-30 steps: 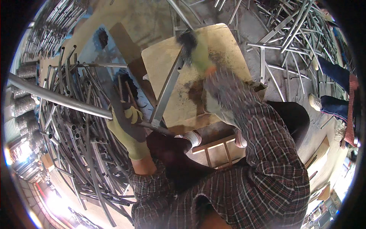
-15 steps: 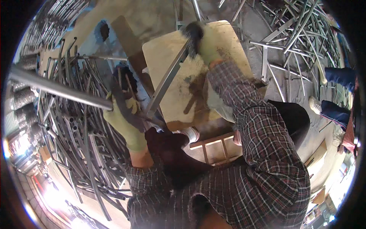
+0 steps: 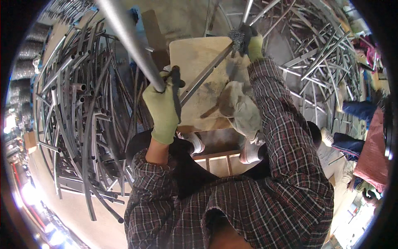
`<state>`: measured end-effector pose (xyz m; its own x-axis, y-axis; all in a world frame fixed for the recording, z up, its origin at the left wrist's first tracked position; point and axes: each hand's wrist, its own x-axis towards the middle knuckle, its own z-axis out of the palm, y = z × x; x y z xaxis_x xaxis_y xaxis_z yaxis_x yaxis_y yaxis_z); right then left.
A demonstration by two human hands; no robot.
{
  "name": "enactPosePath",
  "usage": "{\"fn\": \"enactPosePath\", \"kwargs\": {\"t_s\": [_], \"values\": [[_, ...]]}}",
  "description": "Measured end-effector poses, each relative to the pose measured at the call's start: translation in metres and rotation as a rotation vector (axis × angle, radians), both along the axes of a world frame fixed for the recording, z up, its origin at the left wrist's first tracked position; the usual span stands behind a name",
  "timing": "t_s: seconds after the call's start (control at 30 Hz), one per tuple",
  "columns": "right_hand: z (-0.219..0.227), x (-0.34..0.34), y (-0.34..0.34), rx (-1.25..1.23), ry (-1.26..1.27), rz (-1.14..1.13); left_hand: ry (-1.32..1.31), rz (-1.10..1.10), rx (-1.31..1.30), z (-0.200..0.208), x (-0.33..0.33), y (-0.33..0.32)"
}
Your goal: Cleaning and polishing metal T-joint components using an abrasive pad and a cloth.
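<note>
My left hand [image 3: 162, 106], in a yellow-green glove with dark palm and fingers, is closed round a metal tube frame. Its round tube [image 3: 130, 41] rises toward the top edge, and its flat bar [image 3: 207, 75] slants across a tan board [image 3: 188, 54]. At the bar's far end my right hand [image 3: 252, 43], gloved alike, is closed on a dark, fuzzy wad like steel wool [image 3: 236, 40], which touches the metal. Another bright tube end [image 3: 248, 11] extends beyond that hand. A crumpled pale rag [image 3: 245, 114] lies on the board's near right part.
A large heap of metal tubes [image 3: 87, 120] lies at the left. More tubes [image 3: 319, 54] are scattered at the far right. Under the board's near edge is a wooden frame [image 3: 215, 162] between my shoes. Another person's legs in dark blue [image 3: 352, 143] show at the right.
Both hands have moved right with the metal frame, and the right hand with the wad is farther out. The near tube has swung upright, and the rag shows more fully.
</note>
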<state>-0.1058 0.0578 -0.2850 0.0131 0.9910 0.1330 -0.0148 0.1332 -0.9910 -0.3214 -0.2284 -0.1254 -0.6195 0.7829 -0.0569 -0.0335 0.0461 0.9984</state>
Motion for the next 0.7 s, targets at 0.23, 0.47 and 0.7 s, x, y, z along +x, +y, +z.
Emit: {"fn": "enactPosePath", "kwargs": {"t_s": [0.23, 0.47, 0.7], "values": [[0.126, 0.029, -0.139, -0.347, 0.575, 0.198, 0.399, -0.209, -0.026, 0.006, 0.000, -0.030], [0.308, 0.126, -0.281, 0.445, 0.066, -0.080, 0.588, -0.360, 0.190, -0.012, 0.018, -0.045], [0.434, 0.096, -0.364, 1.265, -0.999, -0.100, 0.783, -0.441, 0.226, -0.027, 0.019, -0.077]]}}
